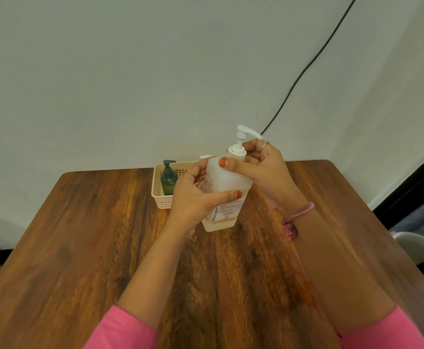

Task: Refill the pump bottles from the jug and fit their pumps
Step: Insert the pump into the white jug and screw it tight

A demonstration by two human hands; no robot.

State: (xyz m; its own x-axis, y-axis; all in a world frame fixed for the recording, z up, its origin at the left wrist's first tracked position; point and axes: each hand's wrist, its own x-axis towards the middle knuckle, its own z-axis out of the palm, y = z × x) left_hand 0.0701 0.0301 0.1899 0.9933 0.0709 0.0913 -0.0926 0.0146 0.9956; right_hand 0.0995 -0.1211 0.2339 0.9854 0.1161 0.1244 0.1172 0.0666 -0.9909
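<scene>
A square translucent white pump bottle (pixel 227 181) with a printed label stands on the wooden table (pixel 80 248), a thin layer of liquid at its bottom. My left hand (pixel 193 200) grips its body, thumb across the front. My right hand (pixel 263 170) holds the collar of the white pump (pixel 241 142) at the bottle's neck, thumb lying on the bottle's shoulder. The pump head points right. A small dark green pump bottle (pixel 168 181) stands in a cream basket (pixel 159 197) behind my left hand. No jug shows.
A second white pump top (pixel 204 156) peeks out behind the bottle, mostly hidden. The basket sits at the table's far edge against the wall. A black cable (pixel 306 69) runs down the wall. A white chair (pixel 417 245) stands to the right of the table.
</scene>
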